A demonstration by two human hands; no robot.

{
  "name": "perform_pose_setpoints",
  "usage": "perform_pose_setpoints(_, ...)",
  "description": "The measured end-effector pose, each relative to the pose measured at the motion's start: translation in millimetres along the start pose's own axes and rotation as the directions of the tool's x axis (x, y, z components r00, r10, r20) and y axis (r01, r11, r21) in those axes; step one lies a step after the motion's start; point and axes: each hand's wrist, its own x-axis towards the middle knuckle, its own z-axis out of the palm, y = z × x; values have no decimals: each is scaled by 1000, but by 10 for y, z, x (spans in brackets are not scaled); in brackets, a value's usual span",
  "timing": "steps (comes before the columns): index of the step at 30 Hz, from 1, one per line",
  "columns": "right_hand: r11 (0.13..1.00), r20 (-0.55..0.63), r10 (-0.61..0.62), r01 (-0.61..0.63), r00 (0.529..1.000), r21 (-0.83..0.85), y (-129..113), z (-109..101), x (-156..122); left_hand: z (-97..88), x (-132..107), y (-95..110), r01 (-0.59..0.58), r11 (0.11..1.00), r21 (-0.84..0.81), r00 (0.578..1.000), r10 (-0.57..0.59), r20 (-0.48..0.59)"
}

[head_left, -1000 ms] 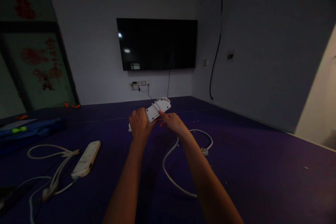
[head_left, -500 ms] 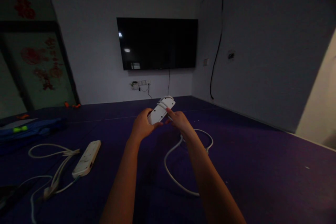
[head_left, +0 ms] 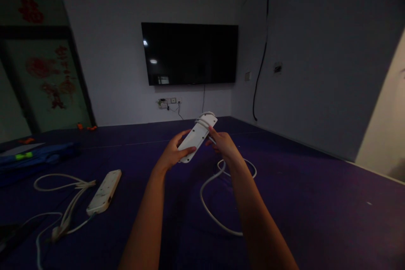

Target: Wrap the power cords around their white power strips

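Note:
A white power strip (head_left: 195, 140) is held up and tilted in front of me, its screw-dotted underside toward me. My left hand (head_left: 173, 150) grips its lower end, thumb across the face. Near the upper end, a few turns of white cable (head_left: 202, 121) wrap around the strip. My right hand (head_left: 222, 143) is closed at the strip's right edge, pinching the cable by the wraps. From there the rest of the cord (head_left: 205, 204) drops in loose loops onto the purple surface, partly hidden behind my right forearm.
A second white power strip (head_left: 104, 192) lies at left beside its bundled cord (head_left: 68, 215). Blue cloth (head_left: 47, 154) with a bright green item (head_left: 24, 156) is farther left. A television (head_left: 190, 53) hangs on the far wall above sockets (head_left: 171, 100); a black cable (head_left: 262, 63) hangs at right.
The held power strip has shifted slightly up and right and shows more of its underside. My left thumb now lies across its face. The right hand moved slightly right with the cable.

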Motion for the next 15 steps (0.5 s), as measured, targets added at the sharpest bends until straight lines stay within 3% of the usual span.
perform_pose_setpoints(6, 998, 64, -58, 60, 996, -22, -23, 17, -41, -77, -20, 48, -32, 997, -65, 999, 30, -37)
perform_pose_setpoints(15, 992, 126, 26, -11, 992, -123, 16, 46, -45, -262, 10, -43, -123, 960, 252, 969, 171, -177)
